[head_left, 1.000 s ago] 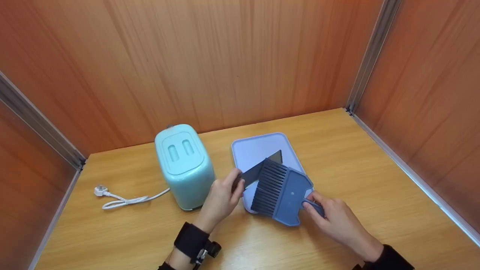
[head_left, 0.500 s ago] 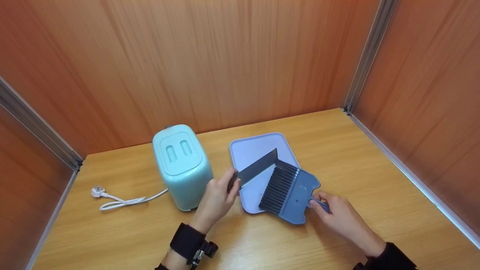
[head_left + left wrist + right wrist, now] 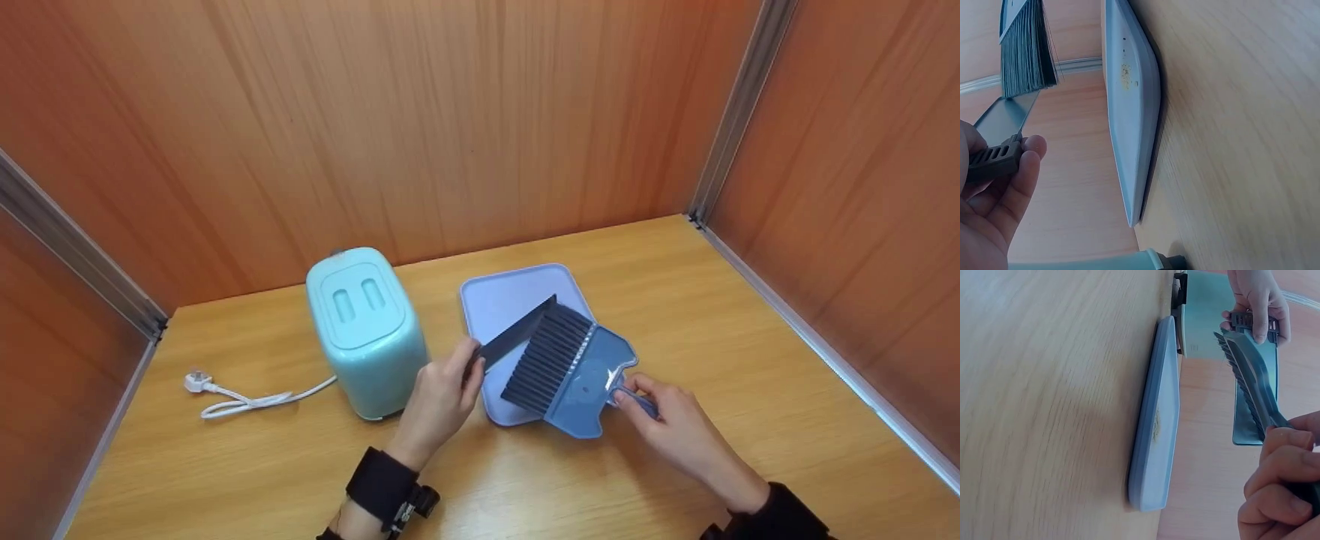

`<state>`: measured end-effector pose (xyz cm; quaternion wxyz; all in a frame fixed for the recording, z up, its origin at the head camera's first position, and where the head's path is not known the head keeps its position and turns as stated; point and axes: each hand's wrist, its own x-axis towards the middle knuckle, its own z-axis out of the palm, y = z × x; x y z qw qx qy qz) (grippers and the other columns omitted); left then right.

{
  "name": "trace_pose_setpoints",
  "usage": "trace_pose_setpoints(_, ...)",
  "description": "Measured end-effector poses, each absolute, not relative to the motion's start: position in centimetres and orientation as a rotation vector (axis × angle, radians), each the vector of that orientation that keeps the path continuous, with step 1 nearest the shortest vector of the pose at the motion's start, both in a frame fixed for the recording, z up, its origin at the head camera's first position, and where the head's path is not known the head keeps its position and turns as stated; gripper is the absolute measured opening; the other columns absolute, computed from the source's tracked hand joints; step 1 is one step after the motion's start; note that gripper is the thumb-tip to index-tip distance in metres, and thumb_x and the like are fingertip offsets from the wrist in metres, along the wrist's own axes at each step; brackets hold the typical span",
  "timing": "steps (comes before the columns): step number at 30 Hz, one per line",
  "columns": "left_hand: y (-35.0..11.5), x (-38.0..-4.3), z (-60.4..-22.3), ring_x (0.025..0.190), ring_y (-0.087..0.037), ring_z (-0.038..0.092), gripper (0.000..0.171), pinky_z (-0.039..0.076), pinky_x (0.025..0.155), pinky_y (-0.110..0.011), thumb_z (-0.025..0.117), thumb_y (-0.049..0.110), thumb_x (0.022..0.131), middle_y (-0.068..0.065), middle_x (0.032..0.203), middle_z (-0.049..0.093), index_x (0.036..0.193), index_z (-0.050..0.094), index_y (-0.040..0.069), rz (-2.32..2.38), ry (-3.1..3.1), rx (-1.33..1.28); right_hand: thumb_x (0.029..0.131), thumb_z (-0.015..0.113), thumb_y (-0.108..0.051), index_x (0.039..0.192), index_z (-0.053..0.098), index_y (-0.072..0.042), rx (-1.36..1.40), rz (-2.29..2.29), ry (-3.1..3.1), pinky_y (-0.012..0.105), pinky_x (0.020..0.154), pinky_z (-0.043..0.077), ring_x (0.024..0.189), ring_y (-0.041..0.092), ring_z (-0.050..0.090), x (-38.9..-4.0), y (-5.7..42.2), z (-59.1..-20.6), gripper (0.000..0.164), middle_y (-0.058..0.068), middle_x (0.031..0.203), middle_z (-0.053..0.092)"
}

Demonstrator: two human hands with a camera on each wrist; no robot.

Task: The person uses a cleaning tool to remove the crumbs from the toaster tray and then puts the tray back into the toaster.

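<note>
From over the person's head, I see both hands occupied. The left hand (image 3: 442, 390) grips a flat dark plate (image 3: 517, 336) at its near end; the right hand (image 3: 675, 427) has its fingers closed round the handle of a blue brush (image 3: 592, 382). Plate and brush are above a lilac tray (image 3: 491, 300) lying on the wooden table (image 3: 750, 337). The brush hides part of the plate and the tray's near right part. Left of the tray stands a mint toaster (image 3: 382, 367), its white cord (image 3: 255, 403) looped toward a plug (image 3: 197, 381). Against half a second ago, the brush has shifted toward the person's left and covers more of the plate, whose face shows narrower; toaster and tray have stayed put.

At the left wrist, thumb and fingers pinch the plate's slotted dark grip (image 3: 994, 160). The bristles (image 3: 1028, 53) overlap the plate's far part; whether they press on it I can't tell. Brownish crumbs (image 3: 1125, 76) lie in the tray, well apart from the fingers.

At the right wrist, curled fingers clasp the brush handle, and the brush cuts across the view of the plate. Beyond it the left hand holds the grip, with the toaster behind.
</note>
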<state>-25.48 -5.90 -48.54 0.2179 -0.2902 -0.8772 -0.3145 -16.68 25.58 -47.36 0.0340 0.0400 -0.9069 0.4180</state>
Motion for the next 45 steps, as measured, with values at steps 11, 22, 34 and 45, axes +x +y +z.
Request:
trace_pose_setpoints(11,-5.9,-25.5,-48.3,0.067,-0.013,0.069,0.007,0.061,0.061,-0.023,0.063,0.008,0.107,-0.008,0.084,0.074,0.113,0.062,0.007,-0.879,-2.428,-0.810,0.109,0.064,-0.026,0.096,0.063,-0.010,0.027,1.346,-2.874,0.023,0.067,0.039,0.075,0.013,0.050,-17.2,26.4,-48.3,0.020,-0.002,0.078,0.051)
trace_pose_setpoints(22,-6.1,-25.7,-48.3,0.065,-0.012,0.068,0.009,0.060,0.058,-0.023,0.064,0.008,0.106,-0.007,0.083,0.074,0.115,0.061,0.007,-0.806,-2.420,-0.820,0.109,0.064,-0.029,0.101,0.067,-0.009,0.056,1.350,-2.907,0.021,0.065,0.040,0.074,0.010,0.051,-16.7,26.5,-48.4,0.022,-0.002,0.078,0.055)
trace_pose_setpoints(34,-5.8,-25.9,-48.7,0.063,-0.011,0.065,0.007,0.054,0.054,-0.020,0.063,0.006,0.106,-0.004,0.079,0.069,0.112,0.059,0.008,-0.819,-2.385,-0.859,0.109,0.063,-0.032,0.101,0.068,-0.016,0.496,1.357,-2.906,0.021,0.060,0.038,0.070,0.001,0.051,-15.6,24.4,-48.6,0.019,-0.011,0.079,0.059)
trace_pose_setpoints(45,-5.3,-25.5,-48.8,0.058,-0.012,0.061,0.007,0.045,0.049,-0.018,0.064,0.007,0.106,-0.002,0.073,0.065,0.112,0.060,0.008,-0.802,-2.383,-0.884,0.111,0.059,-0.039,0.104,0.068,-0.015,0.565,1.379,-2.982,0.020,0.062,0.045,0.072,0.000,0.056,-15.3,23.2,-48.6,0.027,-0.011,0.081,0.063)
